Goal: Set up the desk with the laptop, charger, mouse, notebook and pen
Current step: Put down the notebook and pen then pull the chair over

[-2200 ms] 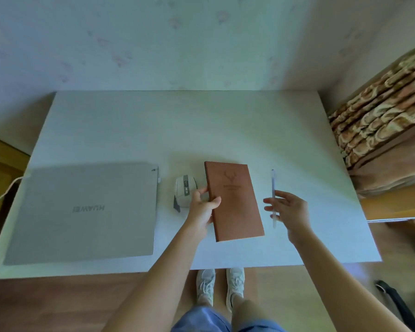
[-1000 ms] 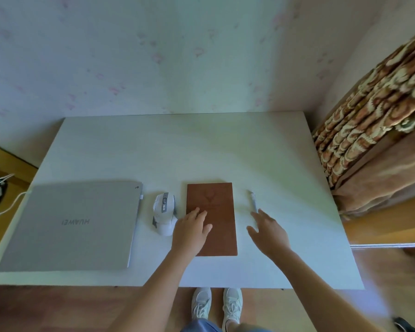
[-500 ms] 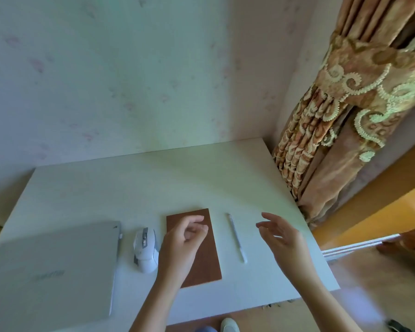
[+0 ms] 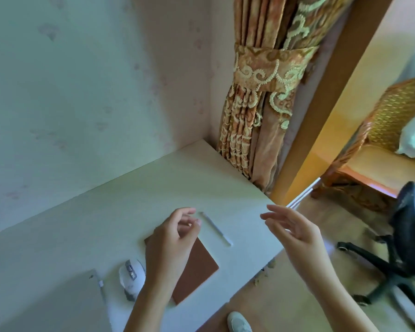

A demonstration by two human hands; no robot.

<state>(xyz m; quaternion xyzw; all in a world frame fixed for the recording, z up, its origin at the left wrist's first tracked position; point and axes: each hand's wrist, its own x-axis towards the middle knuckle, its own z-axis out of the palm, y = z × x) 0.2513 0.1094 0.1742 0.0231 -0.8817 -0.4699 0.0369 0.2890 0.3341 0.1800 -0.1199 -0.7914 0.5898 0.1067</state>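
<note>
Both hands had lifted off: the left hand (image 4: 171, 245) hovered loosely curled over the notebook (image 4: 197, 267), the right hand (image 4: 295, 232) spread empty; the pen (image 4: 216, 228) lay placed, setup seemingly finished.

Pale wall (image 4: 82, 92), patterned curtain (image 4: 256, 97), wicker chair (image 4: 381, 130)

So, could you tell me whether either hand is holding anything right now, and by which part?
Nothing is held: the left hand hovers over the notebook, the right hand is open.
</note>
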